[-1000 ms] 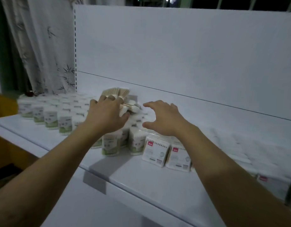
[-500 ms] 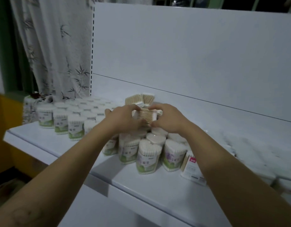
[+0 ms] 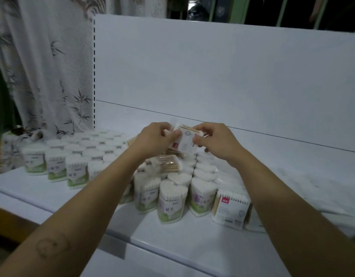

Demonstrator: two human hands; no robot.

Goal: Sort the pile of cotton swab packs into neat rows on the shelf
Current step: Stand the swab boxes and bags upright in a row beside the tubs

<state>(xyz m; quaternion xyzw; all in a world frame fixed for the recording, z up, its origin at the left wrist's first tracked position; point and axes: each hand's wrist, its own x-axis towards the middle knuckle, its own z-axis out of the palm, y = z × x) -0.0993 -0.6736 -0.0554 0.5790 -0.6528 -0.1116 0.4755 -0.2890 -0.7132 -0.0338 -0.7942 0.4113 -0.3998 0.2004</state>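
Observation:
A flat white swab pack (image 3: 185,141) with a red label and wooden sticks is held up above the pile. My left hand (image 3: 155,139) pinches its left side and my right hand (image 3: 214,142) pinches its right side. Below them lie loose flat packs of wooden swabs (image 3: 169,163) on top of round, heart-topped swab tubs (image 3: 173,198). More tubs stand in rows (image 3: 76,156) on the left of the white shelf (image 3: 192,244). A flat red-label pack (image 3: 230,210) stands upright at the right of the tubs.
The shelf's white back panel (image 3: 232,76) rises behind the pile. A bamboo-print curtain (image 3: 42,66) hangs at the left. More white packs (image 3: 316,186), blurred, cover the shelf at the right. The shelf's front edge runs across the lower view.
Both hands closed on a flat pack in the pile, then lifted it up above the tubs. The view has moved closer and to the left.

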